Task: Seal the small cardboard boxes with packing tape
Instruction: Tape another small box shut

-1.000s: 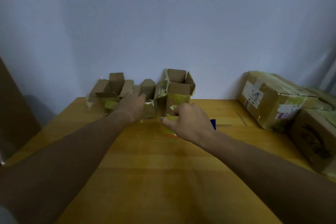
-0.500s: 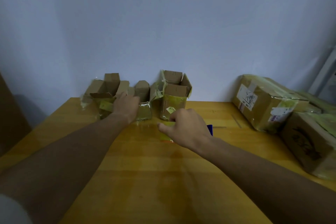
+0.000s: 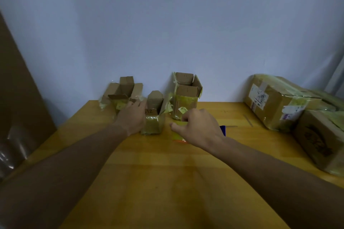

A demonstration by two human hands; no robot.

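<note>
Pulled forward since a second ago, the middle box (image 3: 153,121) now stands clear of the row, nearer the table's (image 3: 149,182) centre, one flap up. It looks light, thin-walled and slick with old tape, so grip the lower sides, not the flaps. Left hand (image 3: 131,118) lies against its left wall, fingers fairly straight. Right hand (image 3: 198,129) curls over the tape (image 3: 178,136); whether it grips is hidden.

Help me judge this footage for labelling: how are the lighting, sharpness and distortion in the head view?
Head view: dim, with a bluish cast on the wall; soft throughout, so the label on the taped box is unreadable; wide-angle bending at the edges stretches both forearms; faint glare on plastic film at far left; the left hand and right hand are not motion-smeared.
</note>
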